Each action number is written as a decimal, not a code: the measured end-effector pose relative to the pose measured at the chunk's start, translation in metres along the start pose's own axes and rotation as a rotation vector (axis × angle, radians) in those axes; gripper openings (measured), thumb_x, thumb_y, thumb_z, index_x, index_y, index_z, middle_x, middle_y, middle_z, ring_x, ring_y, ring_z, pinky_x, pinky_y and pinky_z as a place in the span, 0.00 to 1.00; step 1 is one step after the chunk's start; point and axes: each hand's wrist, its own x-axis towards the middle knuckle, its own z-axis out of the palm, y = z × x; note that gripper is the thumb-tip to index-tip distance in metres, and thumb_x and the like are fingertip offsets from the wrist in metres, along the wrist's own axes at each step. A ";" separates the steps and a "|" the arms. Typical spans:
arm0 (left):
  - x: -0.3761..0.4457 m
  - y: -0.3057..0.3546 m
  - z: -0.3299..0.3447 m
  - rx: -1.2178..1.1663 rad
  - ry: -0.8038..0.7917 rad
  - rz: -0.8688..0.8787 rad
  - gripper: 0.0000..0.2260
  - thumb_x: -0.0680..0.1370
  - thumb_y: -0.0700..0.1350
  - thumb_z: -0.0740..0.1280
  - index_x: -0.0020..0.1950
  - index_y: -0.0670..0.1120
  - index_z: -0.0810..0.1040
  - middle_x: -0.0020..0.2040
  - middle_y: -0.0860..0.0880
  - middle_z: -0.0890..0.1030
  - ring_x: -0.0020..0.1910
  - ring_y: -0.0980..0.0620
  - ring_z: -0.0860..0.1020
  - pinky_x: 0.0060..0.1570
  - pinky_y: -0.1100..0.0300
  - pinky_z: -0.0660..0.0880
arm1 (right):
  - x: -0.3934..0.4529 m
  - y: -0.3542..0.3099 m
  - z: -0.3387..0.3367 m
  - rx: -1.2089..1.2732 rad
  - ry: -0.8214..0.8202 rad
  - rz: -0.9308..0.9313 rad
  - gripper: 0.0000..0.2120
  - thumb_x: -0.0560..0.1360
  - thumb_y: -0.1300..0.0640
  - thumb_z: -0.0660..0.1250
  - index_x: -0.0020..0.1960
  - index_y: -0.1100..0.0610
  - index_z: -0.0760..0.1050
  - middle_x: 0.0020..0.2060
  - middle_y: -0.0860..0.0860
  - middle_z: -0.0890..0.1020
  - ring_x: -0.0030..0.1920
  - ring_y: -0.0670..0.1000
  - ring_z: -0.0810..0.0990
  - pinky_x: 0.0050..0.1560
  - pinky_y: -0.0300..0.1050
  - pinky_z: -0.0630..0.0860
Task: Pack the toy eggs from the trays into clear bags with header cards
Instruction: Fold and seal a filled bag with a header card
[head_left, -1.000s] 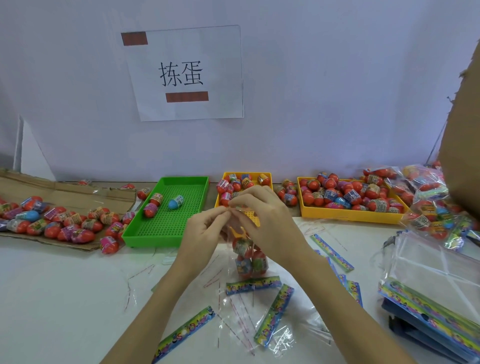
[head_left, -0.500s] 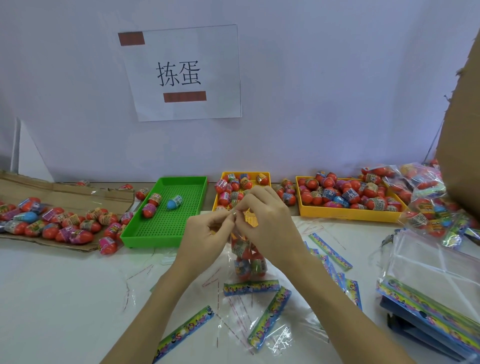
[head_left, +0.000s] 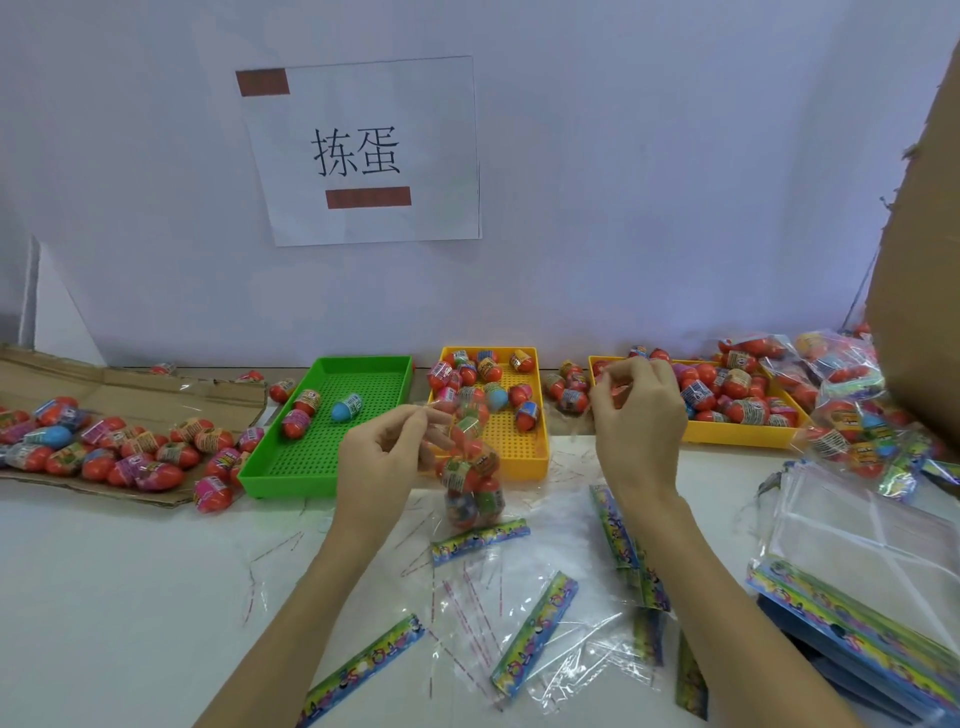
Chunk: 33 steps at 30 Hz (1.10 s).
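1. Head view: the left hand (head_left: 384, 452) pinches the top of a clear bag of eggs (head_left: 470, 473) between thumb and fingers; the bag hangs in front of the middle yellow tray (head_left: 540, 457), just above the desk (head_left: 130, 597).
2. The right hand (head_left: 641, 410), right of that tray, has curled fingers pinching a thin clear strip (head_left: 608, 382).
3. Left of that tray stands a green tray (head_left: 311, 467) with a few eggs.
4. Empty bags with header cards (head_left: 535, 631) lie on the desk nearer the person than that tray.

White table (head_left: 104, 597) carries trays (head_left: 332, 426), cardboard (head_left: 130, 395), empty bags (head_left: 540, 623).
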 end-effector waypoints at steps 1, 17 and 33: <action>0.000 0.000 -0.001 -0.008 0.002 -0.002 0.13 0.85 0.37 0.63 0.49 0.44 0.87 0.38 0.45 0.87 0.38 0.35 0.82 0.39 0.47 0.80 | 0.001 0.003 0.000 -0.009 -0.028 0.014 0.03 0.79 0.62 0.69 0.50 0.62 0.81 0.47 0.55 0.79 0.42 0.52 0.76 0.42 0.33 0.62; -0.002 0.001 0.000 -0.038 -0.068 0.007 0.14 0.86 0.38 0.62 0.51 0.44 0.87 0.39 0.45 0.87 0.34 0.53 0.83 0.33 0.61 0.79 | -0.021 -0.017 0.014 0.058 -0.539 -0.262 0.09 0.83 0.61 0.65 0.56 0.55 0.83 0.44 0.47 0.84 0.42 0.44 0.80 0.50 0.44 0.80; 0.001 -0.003 -0.003 -0.032 -0.057 -0.019 0.13 0.86 0.41 0.63 0.53 0.48 0.88 0.42 0.46 0.87 0.35 0.48 0.81 0.35 0.54 0.81 | -0.028 -0.030 0.018 0.454 -0.603 0.043 0.02 0.76 0.55 0.75 0.48 0.53 0.86 0.40 0.45 0.86 0.43 0.44 0.84 0.48 0.38 0.81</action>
